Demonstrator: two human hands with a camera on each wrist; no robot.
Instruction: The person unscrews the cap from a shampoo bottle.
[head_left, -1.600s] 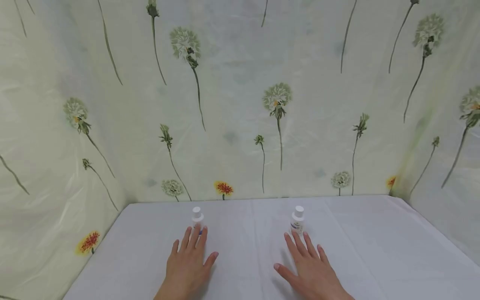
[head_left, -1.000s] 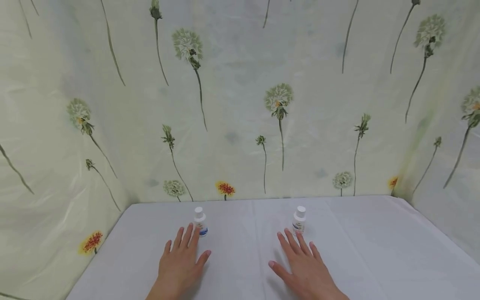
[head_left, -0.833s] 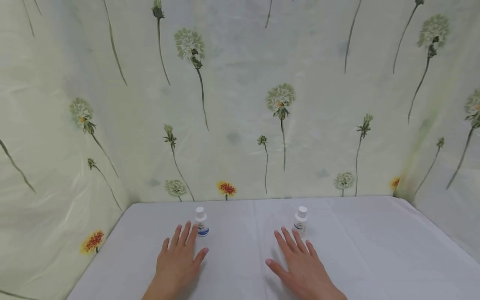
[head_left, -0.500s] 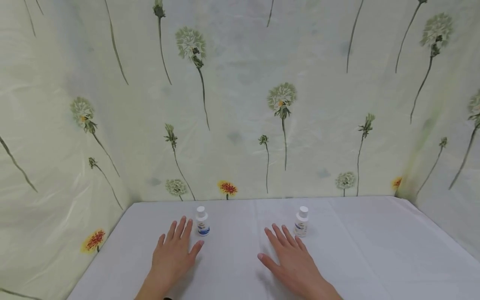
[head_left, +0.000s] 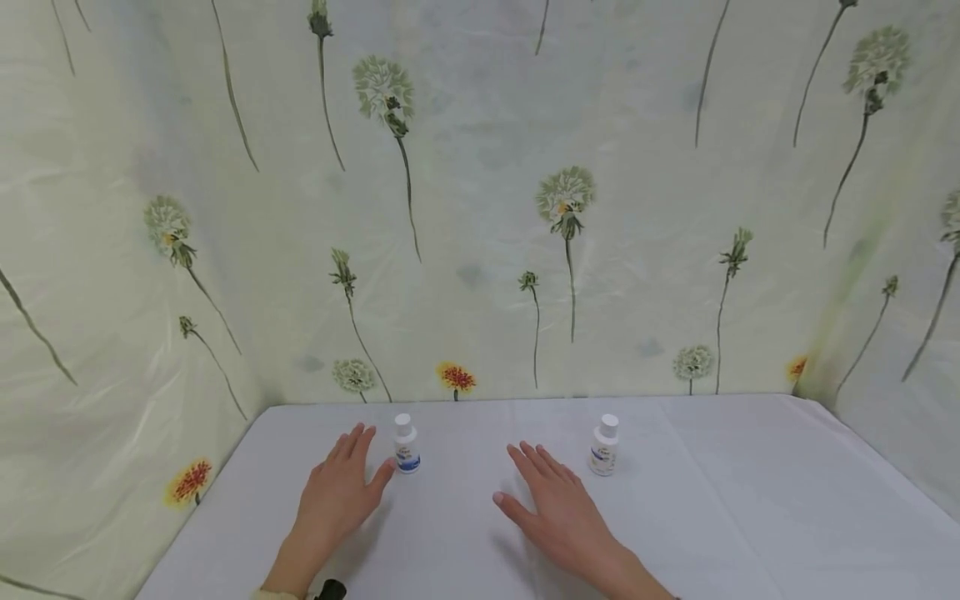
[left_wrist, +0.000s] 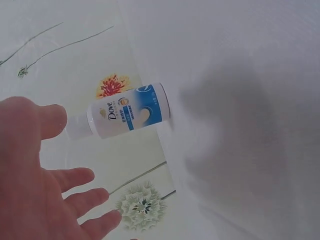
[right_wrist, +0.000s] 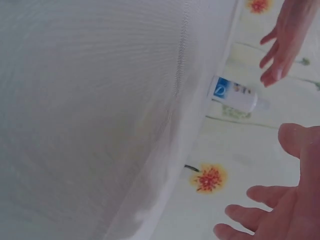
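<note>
Two small white capped bottles stand upright on the white-covered table. The left bottle has a blue label reading Dove, plain in the left wrist view on the bottle. My left hand hovers just left of it, fingers extended and thumb spread, the thumb tip right at the bottle's side in the head view. The right bottle has a paler label. My right hand is over the table left of that bottle, fingers straight, thumb apart. Both hands hold nothing. The right wrist view also shows the left hand.
White cloth covers the table. Behind it and at both sides hangs a pale curtain printed with dandelions and orange flowers. A black object sits at my left wrist.
Both hands have moved left, off the spots in front of the bottles. My left hand has turned, with its thumb toward the left bottle. Both bottles show more fully now and still stand.
</note>
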